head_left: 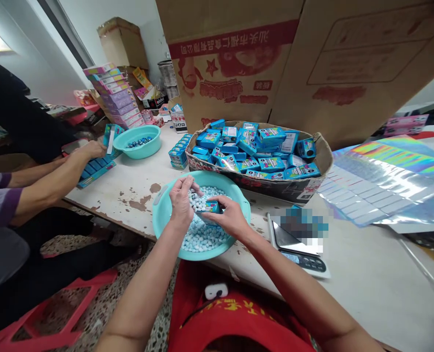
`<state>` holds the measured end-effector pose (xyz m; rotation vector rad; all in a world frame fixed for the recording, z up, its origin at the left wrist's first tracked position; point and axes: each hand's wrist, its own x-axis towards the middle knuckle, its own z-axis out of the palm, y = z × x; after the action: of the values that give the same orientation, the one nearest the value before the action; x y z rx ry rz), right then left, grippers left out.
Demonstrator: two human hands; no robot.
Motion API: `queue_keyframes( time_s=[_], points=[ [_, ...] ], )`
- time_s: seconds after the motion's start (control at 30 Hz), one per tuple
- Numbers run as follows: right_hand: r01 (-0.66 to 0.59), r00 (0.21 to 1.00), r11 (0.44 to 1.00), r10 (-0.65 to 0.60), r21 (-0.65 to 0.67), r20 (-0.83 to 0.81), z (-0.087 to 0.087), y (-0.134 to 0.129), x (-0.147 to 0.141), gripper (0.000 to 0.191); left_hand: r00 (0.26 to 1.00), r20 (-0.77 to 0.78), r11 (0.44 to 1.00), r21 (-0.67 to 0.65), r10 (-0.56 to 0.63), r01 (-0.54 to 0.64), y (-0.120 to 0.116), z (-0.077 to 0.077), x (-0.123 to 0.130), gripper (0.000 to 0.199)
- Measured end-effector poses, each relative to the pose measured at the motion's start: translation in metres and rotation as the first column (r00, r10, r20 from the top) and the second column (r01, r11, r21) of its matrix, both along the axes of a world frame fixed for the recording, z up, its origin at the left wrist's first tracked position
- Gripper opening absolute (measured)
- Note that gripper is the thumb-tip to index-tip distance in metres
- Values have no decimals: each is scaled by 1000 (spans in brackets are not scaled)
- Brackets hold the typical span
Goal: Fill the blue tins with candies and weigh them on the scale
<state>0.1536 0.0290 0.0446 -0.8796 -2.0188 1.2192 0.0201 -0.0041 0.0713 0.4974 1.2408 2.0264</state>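
A turquoise basin (158,215) in front of me holds many small pale blue and white candies (204,239). Over it, my left hand (182,198) is cupped round a handful of the same candies. My right hand (231,215) grips a small blue candy box (211,209) between thumb and fingers. The box is tilted, with its end facing the candies in my left hand; whether the hand touches it I cannot tell. Right of the basin lies a digital scale (305,261), its top partly covered by a blurred patch.
Behind the basin stands a cut-down carton (323,156) heaped with blue boxes. A large cardboard box (231,63) rises behind it. Shiny holographic sheets (381,181) lie at right. At left, a co-worker's hands (92,149) handle blue boxes near another turquoise basin (154,144).
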Motion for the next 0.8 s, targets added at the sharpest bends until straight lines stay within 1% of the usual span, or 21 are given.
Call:
queue_keyframes(
  time_s=[0.07,0.13,0.2,0.27,0.4,0.53,0.6,0.7,0.8],
  points=[
    [5,1000,1000,-5,2,12,-1,0,0,36,1000,-22,1000,8,-14,14,1,0,1,24],
    [-11,1000,999,10,33,27,-1,-1,1,36,999,-47,1000,21,-23,24,2,-1,1,23],
    [-59,997,996,56,70,50,-1,-1,3,35,998,-63,999,29,-19,21,2,-2,2,23],
    [-104,993,991,99,80,69,1,-1,4,35,999,-44,1000,20,-18,19,2,-3,2,23],
    [-42,994,995,33,88,101,3,3,4,35,999,-28,999,16,-33,34,2,-4,3,24],
    [-41,995,997,35,65,93,1,3,1,35,999,-13,999,-7,-42,42,1,-2,5,24],
    [-9,998,997,5,73,61,-1,2,1,35,996,-19,996,-19,-88,88,-1,-3,7,23],
    [2,1000,998,-3,69,19,-6,1,2,36,979,-118,986,-15,-167,167,-4,-6,10,23],
    [24,1000,999,-24,24,10,-10,-1,5,37,955,-240,984,-21,-176,176,-9,-11,12,19]
  ],
)
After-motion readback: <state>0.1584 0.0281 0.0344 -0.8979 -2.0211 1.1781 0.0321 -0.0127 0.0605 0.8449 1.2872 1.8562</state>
